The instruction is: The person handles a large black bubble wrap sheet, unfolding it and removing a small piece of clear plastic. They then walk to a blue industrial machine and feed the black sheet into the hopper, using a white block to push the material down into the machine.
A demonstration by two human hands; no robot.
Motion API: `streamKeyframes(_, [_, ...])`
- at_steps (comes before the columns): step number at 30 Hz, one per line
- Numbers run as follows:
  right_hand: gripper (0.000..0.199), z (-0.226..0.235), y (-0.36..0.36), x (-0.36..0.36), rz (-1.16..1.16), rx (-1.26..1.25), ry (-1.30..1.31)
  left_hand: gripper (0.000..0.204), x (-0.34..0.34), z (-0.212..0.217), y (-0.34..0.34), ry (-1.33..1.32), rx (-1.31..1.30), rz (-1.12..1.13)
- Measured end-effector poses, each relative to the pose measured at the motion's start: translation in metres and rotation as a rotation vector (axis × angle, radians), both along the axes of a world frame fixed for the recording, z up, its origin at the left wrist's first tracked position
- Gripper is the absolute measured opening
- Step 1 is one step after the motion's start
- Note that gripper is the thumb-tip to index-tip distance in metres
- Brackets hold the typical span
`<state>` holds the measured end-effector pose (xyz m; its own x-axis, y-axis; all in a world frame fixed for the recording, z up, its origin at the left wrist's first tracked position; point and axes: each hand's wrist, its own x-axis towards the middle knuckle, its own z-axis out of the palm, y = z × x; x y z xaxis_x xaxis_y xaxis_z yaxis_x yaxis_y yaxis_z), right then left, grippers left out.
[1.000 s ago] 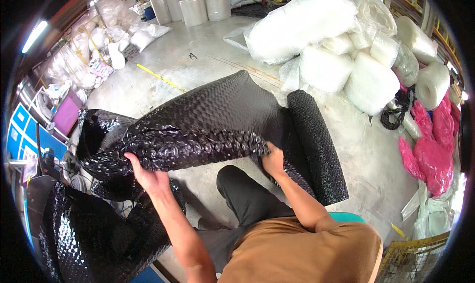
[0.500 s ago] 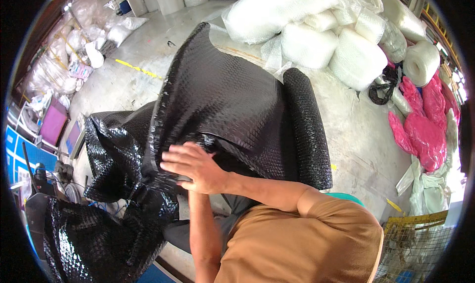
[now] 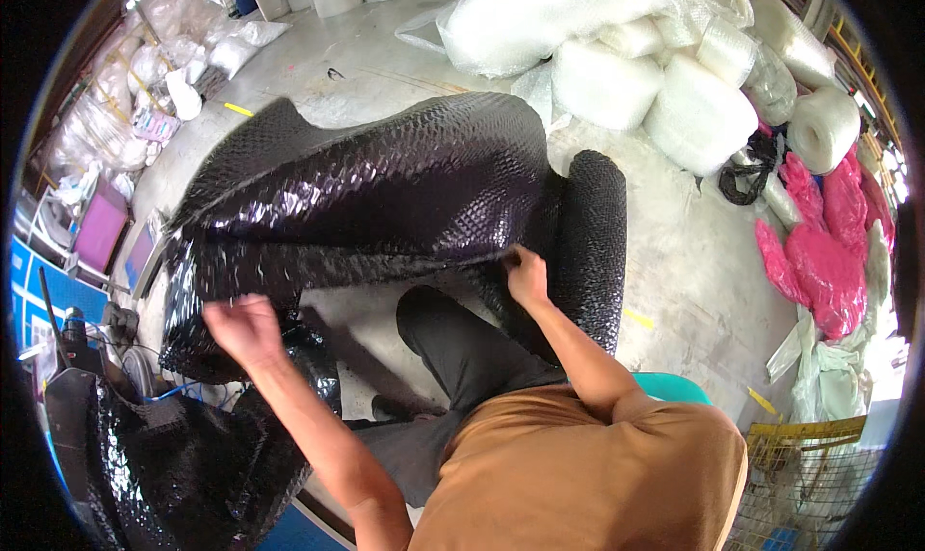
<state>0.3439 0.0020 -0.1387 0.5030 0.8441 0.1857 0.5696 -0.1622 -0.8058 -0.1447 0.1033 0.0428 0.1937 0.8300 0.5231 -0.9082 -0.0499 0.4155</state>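
Observation:
A wide sheet of black bubble wrap [image 3: 385, 199] billows in front of me, its near edge raised. My right hand [image 3: 527, 276] pinches that edge near the right end. Close beside it on the right lies a thick black bubble wrap roll [image 3: 595, 238], which the sheet seems to join. My left hand [image 3: 243, 331] is at the left, over or against hanging black folds. Motion smears its fingers, so whether it grips the film cannot be made out. More glossy black bubble wrap [image 3: 183, 455] is heaped at the lower left.
White bubble wrap rolls [image 3: 602, 84] are piled at the far right, with pink plastic bundles [image 3: 829, 262] nearer. Clear plastic bags [image 3: 106, 118] fill the far left. A dark machine with cables [image 3: 82, 358] stands at left, a wire cage [image 3: 800, 484] at lower right.
My hands, close together before, have moved apart: the left outward to the left, the right over to the sheet's right edge. The black sheet has dropped at its far side and spread leftward.

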Motion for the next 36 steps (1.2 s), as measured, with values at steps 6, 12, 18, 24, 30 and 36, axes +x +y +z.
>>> streamKeyframes(6, [0.056, 0.141, 0.047, -0.058, 0.136, 0.438, 0.123, 0.104, 0.193, -0.081, -0.062, 1.023, -0.299, 0.136])
streamKeyframes(12, [0.041, 0.202, 0.003, -0.16, 0.732, 0.548, 0.0, 0.068, 0.258, -0.141, -0.07, 0.981, -0.221, 0.024])
streamKeyframes(18, [0.103, 0.166, -0.016, -0.137, 0.406, 0.455, -0.148, 0.057, 0.209, -0.019, -0.04, 0.402, -0.657, -0.043])
streamKeyframes(24, [0.092, 0.02, -0.028, -0.051, 0.177, -0.029, -0.217, 0.051, 0.161, 0.071, -0.037, 0.034, -0.327, 0.042])
streamKeyframes(30, [0.031, -0.032, 0.003, -0.001, -0.168, -0.077, 0.127, 0.055, 0.131, 0.098, -0.028, -0.002, -0.544, 0.458])
streamKeyframes(36, [0.045, 0.078, 0.067, 0.024, -0.136, 0.392, 0.23, 0.084, 0.168, -0.014, -0.031, 0.675, -0.357, 0.177])
